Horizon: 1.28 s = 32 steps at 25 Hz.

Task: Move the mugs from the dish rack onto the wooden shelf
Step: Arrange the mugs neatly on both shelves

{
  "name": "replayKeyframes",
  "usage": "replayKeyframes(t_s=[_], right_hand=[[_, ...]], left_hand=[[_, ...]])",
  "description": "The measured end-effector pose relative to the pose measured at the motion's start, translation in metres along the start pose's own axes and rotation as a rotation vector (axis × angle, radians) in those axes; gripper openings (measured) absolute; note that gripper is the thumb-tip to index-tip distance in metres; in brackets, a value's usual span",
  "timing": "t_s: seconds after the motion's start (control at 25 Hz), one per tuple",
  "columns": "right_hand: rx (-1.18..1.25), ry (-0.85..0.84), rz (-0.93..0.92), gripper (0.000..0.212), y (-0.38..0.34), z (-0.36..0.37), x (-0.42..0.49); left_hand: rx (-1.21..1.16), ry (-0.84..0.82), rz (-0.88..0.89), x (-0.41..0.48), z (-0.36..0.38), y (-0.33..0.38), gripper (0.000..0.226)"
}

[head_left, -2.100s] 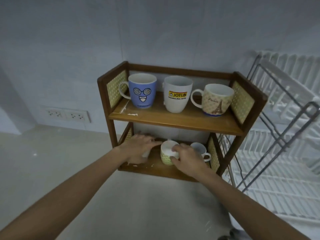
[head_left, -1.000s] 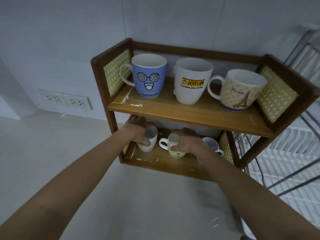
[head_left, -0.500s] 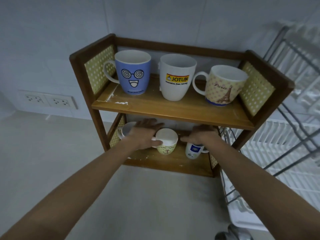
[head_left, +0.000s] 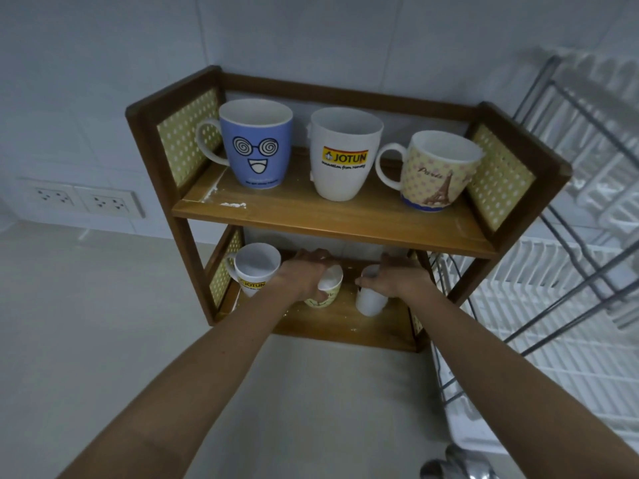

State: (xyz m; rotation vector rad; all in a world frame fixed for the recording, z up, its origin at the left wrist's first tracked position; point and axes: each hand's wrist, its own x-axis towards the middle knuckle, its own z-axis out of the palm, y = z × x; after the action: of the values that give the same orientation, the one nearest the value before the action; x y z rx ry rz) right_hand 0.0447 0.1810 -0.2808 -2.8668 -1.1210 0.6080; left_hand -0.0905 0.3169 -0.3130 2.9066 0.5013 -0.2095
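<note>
3 big mugs (head_left: 342, 153) on upper board; dish rack (head_left: 553, 305) right of wooden shelf (head_left: 332, 216).

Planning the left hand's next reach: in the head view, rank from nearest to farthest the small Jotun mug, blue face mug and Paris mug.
From the left hand:
1. Small Jotun mug, lower shelf, just left.
2. Blue face mug, upper shelf, left.
3. Paris mug, upper shelf, far right.

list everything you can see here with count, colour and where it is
two-tier wooden shelf: 1, brown with yellow dotted side panels, against the wall
tall mugs: 3, top tier; blue cartoon-face mug left, white Jotun mug middle, cream Paris mug right
small mugs: 3, bottom tier; white Jotun small mug left, yellow-green patterned mug middle, plain white mug right
wire dish rack: 1, white and grey, right of shelf
wall sockets: 2, white, left wall
hands: left hand on middle mug, right hand on right mug
</note>
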Motion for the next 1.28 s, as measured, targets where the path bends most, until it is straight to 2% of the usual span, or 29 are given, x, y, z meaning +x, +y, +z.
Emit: replayKeyframes(t_s=[0.04, 0.16, 0.36, 0.48, 1.0, 1.08, 1.16, 1.24, 1.28], right_hand=[[-0.036, -0.013, 0.003, 0.06, 0.001, 0.002, 0.0], [0.011, -0.015, -0.155, 0.037, 0.0, 0.001, -0.001], [-0.019, -0.039, -0.305, 0.055, 0.0, -0.002, -0.002], [-0.07, -0.03, -0.359, 0.054, -0.001, 0.0, 0.0], [-0.08, -0.004, -0.363, 0.053, 0.013, 0.003, 0.005], [-0.057, -0.021, -0.308, 0.059, 0.012, 0.005, 0.0], [0.013, 0.01, -0.242, 0.071, 0.008, 0.009, -0.017], [0.2, 0.179, -0.239, 0.073, 0.006, 0.026, -0.047], [0.341, 0.27, -0.278, 0.068, 0.008, 0.041, -0.069]], left_hand=[[-0.009, -0.003, -0.004, 0.0, 0.0, 0.0, 0.079], [-0.017, -0.003, -0.002, 0.002, 0.0, 0.0, 0.079], [-0.021, 0.003, -0.015, 0.002, 0.001, 0.002, 0.079], [-0.02, 0.01, -0.014, 0.002, 0.001, 0.002, 0.079], [-0.026, -0.021, -0.018, 0.009, 0.006, -0.003, 0.081], [0.001, -0.042, -0.024, 0.005, 0.004, -0.001, 0.084], [0.054, 0.033, -0.076, -0.012, 0.014, 0.008, 0.087], [-0.021, 0.221, -0.118, -0.046, 0.041, 0.029, 0.082], [-0.119, 0.309, -0.107, -0.071, 0.061, 0.045, 0.077]])
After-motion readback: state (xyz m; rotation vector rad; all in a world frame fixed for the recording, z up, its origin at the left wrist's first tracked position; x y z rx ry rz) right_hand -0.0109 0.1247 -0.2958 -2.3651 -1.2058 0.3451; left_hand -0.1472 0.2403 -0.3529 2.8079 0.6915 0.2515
